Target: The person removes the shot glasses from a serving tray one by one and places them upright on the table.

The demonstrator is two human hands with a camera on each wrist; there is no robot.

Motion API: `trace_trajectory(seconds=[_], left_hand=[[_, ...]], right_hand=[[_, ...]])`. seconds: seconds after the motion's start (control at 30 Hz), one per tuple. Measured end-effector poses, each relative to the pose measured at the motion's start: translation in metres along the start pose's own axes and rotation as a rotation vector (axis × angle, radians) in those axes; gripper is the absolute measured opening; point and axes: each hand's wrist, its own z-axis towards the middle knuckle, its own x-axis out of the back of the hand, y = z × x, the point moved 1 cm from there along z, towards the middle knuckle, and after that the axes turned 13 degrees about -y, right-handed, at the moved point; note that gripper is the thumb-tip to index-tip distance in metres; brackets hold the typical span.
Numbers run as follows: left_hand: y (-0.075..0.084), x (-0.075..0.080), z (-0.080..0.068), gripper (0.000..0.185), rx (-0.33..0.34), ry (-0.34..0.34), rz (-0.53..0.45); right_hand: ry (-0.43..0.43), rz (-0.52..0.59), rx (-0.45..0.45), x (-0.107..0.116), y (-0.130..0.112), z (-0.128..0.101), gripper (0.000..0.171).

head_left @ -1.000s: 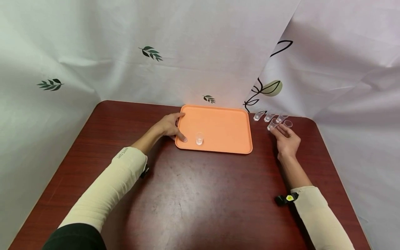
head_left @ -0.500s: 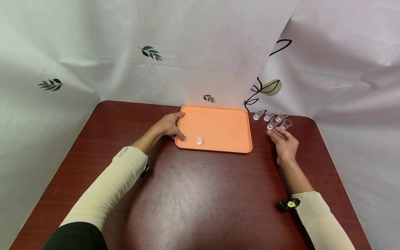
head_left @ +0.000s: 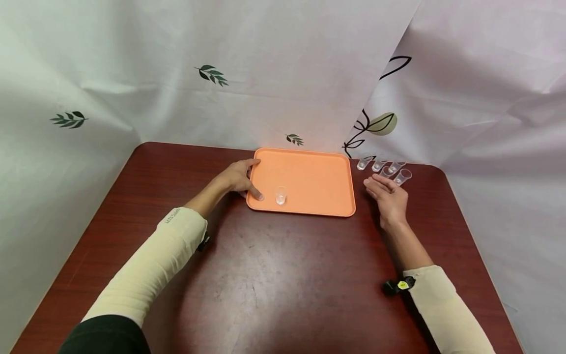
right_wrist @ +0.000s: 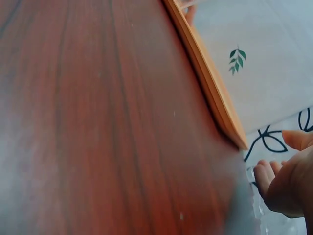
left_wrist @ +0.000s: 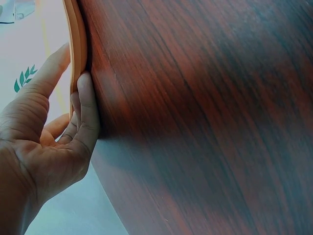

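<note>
Head view: a dark red wooden table [head_left: 274, 275] fills the lower frame, with white leaf-print cloth [head_left: 212, 73] hung behind it. At centre lies one orange tray [head_left: 309, 172], flat on the table. The left hand [head_left: 240, 179] rests on the tray's left edge, thumb laid over the rim and fingers against its side, which looks like a way of steadying it. One small clear cup [head_left: 280, 195] stands upright inside the tray near its lower left corner, just right of the thumb. To the right of the tray, the right hand [head_left: 386, 196] hovers palm down with fingers relaxed and nearly straight, holding nothing. Just beyond its fingertips, in the upper right of the table, five more clear cups [head_left: 383, 168] stand grouped together. That makes six cups in all. Both forearms wear cream sleeves.

Left wrist view: the left hand [left_wrist: 54, 142] sits at lower left, its thumb on top of the tray [left_wrist: 76, 44] rim and its fingers curled under the edge, a light pinch.

Right wrist view: the right hand [right_wrist: 286, 188] shows at lower right, fingers loosely bent and empty. The tray [right_wrist: 210, 83] edge runs diagonally across the upper frame. The cups here are too blurred to count.
</note>
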Motion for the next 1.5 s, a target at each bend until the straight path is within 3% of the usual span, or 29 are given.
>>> trace_trajectory(seconds=[0.2, 0.37, 0.9, 1.23, 1.5], left_hand=[[0.001, 0.001, -0.001, 0.130, -0.007, -0.004, -0.004], [0.001, 0.001, 0.000, 0.130, -0.008, -0.008, -0.014], [0.000, 0.000, 0.001, 0.130, -0.004, -0.010, -0.005], [-0.002, 0.000, 0.001, 0.130, -0.009, -0.010, -0.022], [-0.002, 0.001, 0.002, 0.130, -0.013, -0.006, -0.010]], right_hand=[[-0.099, -0.032, 0.016, -0.019, 0.002, 0.003, 0.040], [-0.186, -0.145, -0.012, -0.037, 0.007, 0.002, 0.050], [-0.529, -0.358, -0.089, -0.097, 0.027, -0.010, 0.051], [-0.650, -0.352, -0.085, -0.127, 0.037, -0.017, 0.056], [-0.696, -0.370, -0.096, -0.144, 0.043, -0.021, 0.058]])
